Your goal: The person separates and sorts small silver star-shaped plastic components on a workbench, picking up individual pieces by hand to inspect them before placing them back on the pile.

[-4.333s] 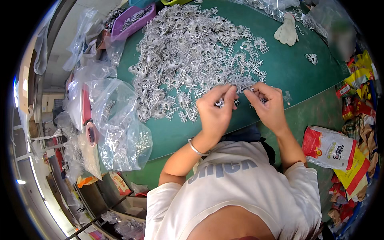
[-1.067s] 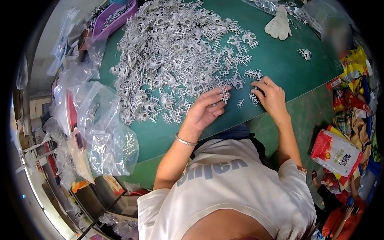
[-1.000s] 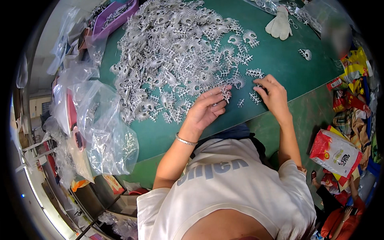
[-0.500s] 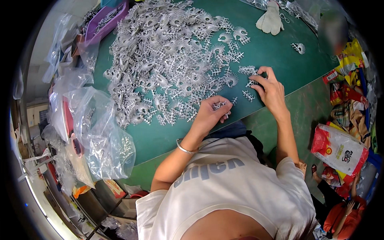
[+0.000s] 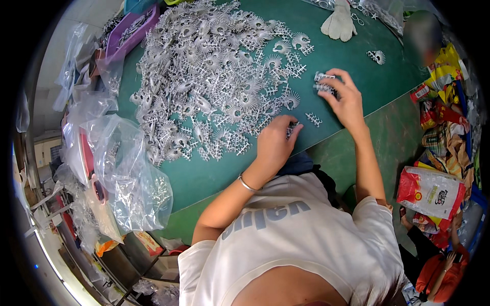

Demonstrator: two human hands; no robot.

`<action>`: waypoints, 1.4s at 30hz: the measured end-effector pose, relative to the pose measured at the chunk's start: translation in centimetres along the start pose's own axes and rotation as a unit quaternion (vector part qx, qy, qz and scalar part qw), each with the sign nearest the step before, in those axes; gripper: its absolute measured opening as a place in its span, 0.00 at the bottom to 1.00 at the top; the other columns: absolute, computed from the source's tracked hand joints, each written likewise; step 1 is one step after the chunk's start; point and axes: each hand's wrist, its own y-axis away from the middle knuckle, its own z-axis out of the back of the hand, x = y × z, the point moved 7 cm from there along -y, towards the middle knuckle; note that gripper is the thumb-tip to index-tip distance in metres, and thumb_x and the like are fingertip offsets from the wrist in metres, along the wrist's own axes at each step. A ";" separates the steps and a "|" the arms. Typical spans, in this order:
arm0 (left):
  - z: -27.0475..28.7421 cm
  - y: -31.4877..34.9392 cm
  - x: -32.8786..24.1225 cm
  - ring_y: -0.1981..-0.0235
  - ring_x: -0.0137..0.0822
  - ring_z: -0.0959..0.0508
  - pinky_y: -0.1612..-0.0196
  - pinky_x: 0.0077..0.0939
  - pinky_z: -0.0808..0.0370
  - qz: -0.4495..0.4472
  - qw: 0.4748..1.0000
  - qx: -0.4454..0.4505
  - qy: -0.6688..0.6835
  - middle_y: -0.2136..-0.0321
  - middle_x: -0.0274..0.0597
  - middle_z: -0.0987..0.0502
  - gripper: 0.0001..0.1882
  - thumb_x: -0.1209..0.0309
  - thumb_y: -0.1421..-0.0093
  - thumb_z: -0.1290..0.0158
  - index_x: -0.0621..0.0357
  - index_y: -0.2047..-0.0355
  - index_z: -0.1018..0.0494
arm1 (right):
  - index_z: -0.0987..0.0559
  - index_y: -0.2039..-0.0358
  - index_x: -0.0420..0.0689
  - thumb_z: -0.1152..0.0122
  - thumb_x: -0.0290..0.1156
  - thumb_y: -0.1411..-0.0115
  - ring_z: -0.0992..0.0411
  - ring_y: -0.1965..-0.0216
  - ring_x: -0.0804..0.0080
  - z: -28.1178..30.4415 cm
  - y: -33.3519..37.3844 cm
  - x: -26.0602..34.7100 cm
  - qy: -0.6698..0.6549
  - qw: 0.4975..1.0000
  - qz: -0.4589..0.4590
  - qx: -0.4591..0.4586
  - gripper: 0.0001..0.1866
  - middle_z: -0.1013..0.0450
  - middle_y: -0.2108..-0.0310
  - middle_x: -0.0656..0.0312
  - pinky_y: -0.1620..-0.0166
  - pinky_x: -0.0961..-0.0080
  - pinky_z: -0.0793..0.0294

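Note:
Beside the near table edge, my left hand (image 5: 274, 142) curls closed around small silver toothed metal pieces (image 5: 292, 127), partly hidden by its fingers. To its right, my right hand (image 5: 347, 103) pinches a small cluster of similar toothed metal pieces (image 5: 323, 83) between thumb and fingers, low over the table. One loose toothed piece (image 5: 313, 120) lies between the two hands. A large heap of silver metal parts (image 5: 214, 76), some fan-shaped and some toothed, spreads over the table left of and beyond my hands.
The green table (image 5: 360, 76) also bears a pale work glove (image 5: 339, 23) and a lone fan-shaped part (image 5: 376, 56). A purple tray (image 5: 133, 33) stands far left, above clear plastic bags (image 5: 135, 178). Packed sacks (image 5: 431, 191) lie right, near another person in orange (image 5: 443, 275).
My left hand has moved slightly right, toward the loose pieces. My right hand has shifted a little farther away, gathering the pieces that lay under its fingers.

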 end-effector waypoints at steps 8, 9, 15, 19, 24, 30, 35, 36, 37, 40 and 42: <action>-3.4 -2.5 -2.4 0.76 0.45 0.27 0.72 0.35 0.29 -0.133 0.980 0.123 -0.088 0.68 0.45 0.34 0.13 0.72 0.51 0.44 0.58 0.64 0.29 | 0.24 0.66 0.37 0.39 0.26 0.50 0.29 0.67 0.70 1.5 -1.4 -2.5 -0.158 0.983 -0.026 -0.088 0.11 0.27 0.65 0.58 0.63 0.80 0.32; -3.3 -2.8 -2.3 0.76 0.45 0.27 0.72 0.34 0.30 -0.125 0.982 0.118 -0.079 0.69 0.45 0.33 0.12 0.72 0.51 0.44 0.58 0.65 0.29 | 0.24 0.65 0.37 0.40 0.26 0.49 0.29 0.67 0.72 1.6 -1.8 -2.5 -0.121 0.989 -0.009 -0.085 0.10 0.27 0.66 0.59 0.63 0.81 0.32; -1.4 -3.7 1.5 0.79 0.27 0.31 0.77 0.20 0.34 0.135 0.939 0.086 0.303 0.78 0.39 0.29 0.06 0.72 0.44 0.48 0.63 0.70 0.28 | 0.23 0.62 0.39 0.48 0.27 0.42 0.40 0.82 0.86 2.4 -1.7 -4.9 -0.271 0.938 -0.192 -0.097 0.10 0.26 0.72 0.64 0.79 0.87 0.41; -1.7 -2.8 2.4 0.81 0.21 0.34 0.78 0.14 0.36 0.243 0.858 0.092 0.444 0.80 0.33 0.30 0.09 0.72 0.42 0.51 0.66 0.66 0.28 | 0.23 0.61 0.39 0.50 0.29 0.40 0.46 0.87 0.88 1.5 -1.7 -6.3 -0.290 0.925 -0.241 -0.046 0.11 0.32 0.82 0.67 0.83 0.88 0.49; -1.3 -2.6 1.9 0.76 0.24 0.29 0.74 0.17 0.31 0.288 0.767 0.089 0.567 0.75 0.37 0.29 0.12 0.74 0.41 0.54 0.66 0.58 0.31 | 0.24 0.60 0.37 0.50 0.30 0.39 0.47 0.87 0.87 1.3 -2.4 -5.8 -0.457 0.854 -0.247 -0.037 0.12 0.38 0.86 0.70 0.83 0.87 0.51; -1.5 -2.6 2.1 0.70 0.31 0.24 0.69 0.20 0.25 0.305 0.731 0.086 0.605 0.69 0.43 0.26 0.10 0.75 0.41 0.56 0.66 0.59 0.32 | 0.23 0.62 0.38 0.48 0.27 0.41 0.46 0.88 0.88 0.3 -2.1 -6.4 -0.314 0.908 -0.270 -0.063 0.10 0.37 0.85 0.71 0.84 0.86 0.49; -1.5 -3.1 1.8 0.68 0.32 0.24 0.66 0.22 0.25 0.312 0.732 0.084 0.599 0.67 0.43 0.26 0.10 0.75 0.41 0.56 0.65 0.59 0.33 | 0.22 0.63 0.38 0.47 0.26 0.42 0.44 0.87 0.88 0.3 -1.9 -5.1 -0.326 0.921 -0.209 -0.040 0.09 0.32 0.81 0.70 0.84 0.88 0.47; -1.5 -3.2 1.6 0.68 0.32 0.24 0.66 0.22 0.25 0.319 0.737 0.079 0.591 0.67 0.42 0.26 0.10 0.75 0.41 0.56 0.65 0.59 0.33 | 0.22 0.63 0.37 0.47 0.26 0.42 0.44 0.87 0.89 0.3 -1.9 -4.9 -0.351 0.910 -0.217 -0.045 0.09 0.31 0.79 0.69 0.84 0.89 0.46; -1.4 -3.4 1.5 0.68 0.31 0.25 0.66 0.22 0.25 0.325 0.742 0.074 0.582 0.68 0.41 0.26 0.10 0.75 0.40 0.56 0.65 0.59 0.33 | 0.22 0.63 0.37 0.47 0.25 0.43 0.43 0.87 0.89 0.3 -1.5 -4.4 -0.377 0.897 -0.225 -0.049 0.09 0.30 0.78 0.69 0.84 0.89 0.46; -1.7 -3.6 1.4 0.71 0.29 0.27 0.68 0.20 0.27 0.331 0.722 0.071 0.604 0.70 0.39 0.27 0.11 0.73 0.40 0.54 0.65 0.58 0.32 | 0.22 0.65 0.36 0.47 0.22 0.44 0.41 0.85 0.88 0.5 -0.7 -1.5 -0.416 0.890 -0.181 -0.053 0.08 0.25 0.68 0.62 0.83 0.90 0.43; -2.0 -3.8 1.3 0.73 0.26 0.29 0.71 0.18 0.29 0.325 0.702 0.074 0.630 0.69 0.39 0.27 0.12 0.72 0.40 0.53 0.65 0.57 0.32 | 0.22 0.67 0.37 0.46 0.19 0.47 0.39 0.83 0.87 0.8 -0.4 1.0 -0.338 0.938 -0.056 -0.060 0.08 0.26 0.63 0.59 0.82 0.89 0.40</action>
